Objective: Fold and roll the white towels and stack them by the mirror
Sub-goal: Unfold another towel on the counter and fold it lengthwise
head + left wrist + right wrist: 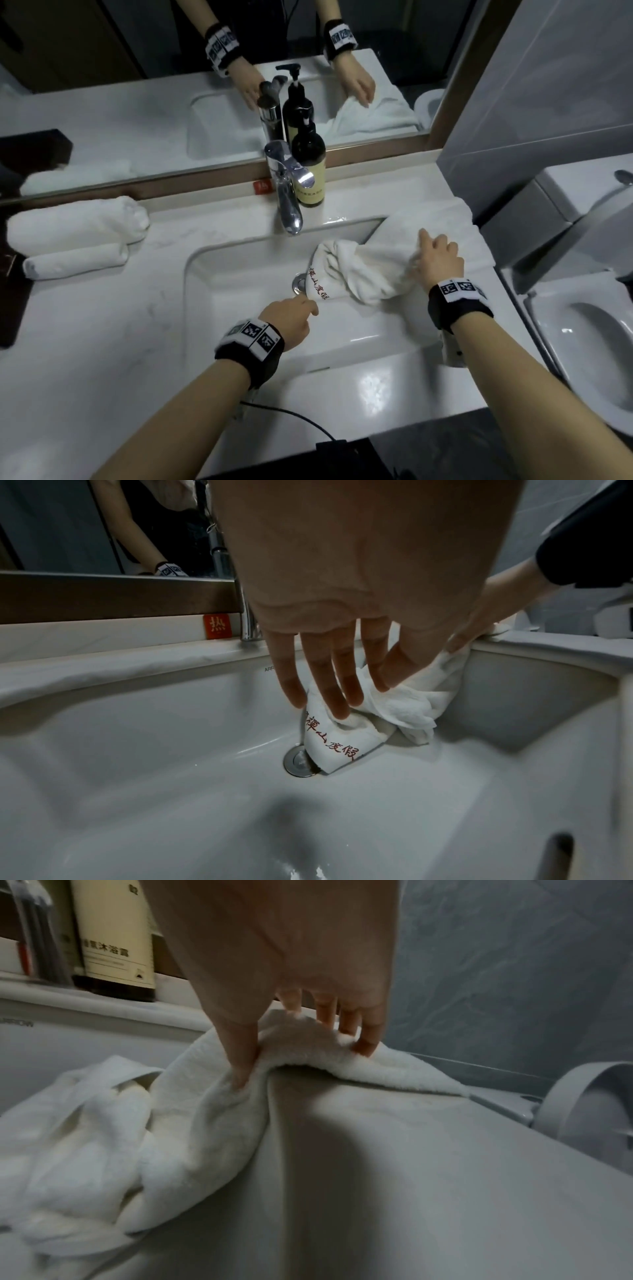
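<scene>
Our right hand (436,255) pinches the crumpled white terry towel (346,270); left hand (291,317), fingers straight, touches its end by the drain at six o'clock of the tap; it may get wet there

towel (356,270) in sink (239,294), right

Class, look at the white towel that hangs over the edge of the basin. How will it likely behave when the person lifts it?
The towel is probably floppy: it sags in bunched folds from the counter into the basin. It likely grips well, since the right hand pinches a soft ridge of pile. The loose end near the drain would probably dangle; the left hand only touches it.
</scene>
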A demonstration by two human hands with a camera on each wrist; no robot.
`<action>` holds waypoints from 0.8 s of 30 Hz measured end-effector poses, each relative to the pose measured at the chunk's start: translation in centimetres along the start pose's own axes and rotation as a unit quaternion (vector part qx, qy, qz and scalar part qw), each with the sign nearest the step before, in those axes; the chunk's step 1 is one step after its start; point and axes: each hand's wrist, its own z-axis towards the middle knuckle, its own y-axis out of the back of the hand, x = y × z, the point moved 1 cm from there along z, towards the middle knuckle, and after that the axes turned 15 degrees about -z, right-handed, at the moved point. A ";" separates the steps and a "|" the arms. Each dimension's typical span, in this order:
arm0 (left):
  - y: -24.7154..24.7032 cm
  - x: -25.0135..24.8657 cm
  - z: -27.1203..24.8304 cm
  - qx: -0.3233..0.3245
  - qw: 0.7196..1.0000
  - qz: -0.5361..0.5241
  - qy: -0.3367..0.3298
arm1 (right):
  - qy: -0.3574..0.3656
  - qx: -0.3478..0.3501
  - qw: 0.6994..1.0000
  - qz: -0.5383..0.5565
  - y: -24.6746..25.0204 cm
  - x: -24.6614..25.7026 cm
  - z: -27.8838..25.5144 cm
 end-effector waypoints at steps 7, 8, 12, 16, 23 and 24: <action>0.1 -1.3 0.8 -0.001 1.000 -0.020 -0.009 | 0.027 -0.033 0.982 0.184 1.5 0.1 0.7; 0.3 -1.5 1.0 -0.012 0.999 -0.026 -0.018 | 0.041 -0.043 0.976 0.208 1.9 0.2 0.3; 0.9 -2.1 1.5 -0.085 0.992 -0.082 -0.048 | 0.135 -0.044 0.941 0.308 3.9 1.4 -2.6; 2.2 -3.4 1.6 -0.165 0.970 -0.161 -0.074 | 0.215 -0.014 0.895 0.390 6.8 5.0 -6.1; 3.5 1.2 -3.1 -0.325 0.870 -0.371 0.025 | 0.291 0.051 0.758 0.581 8.3 11.6 -8.4; 3.8 1.9 -4.1 -0.352 0.851 -0.388 0.031 | 0.315 0.069 0.762 0.562 8.3 12.7 -8.6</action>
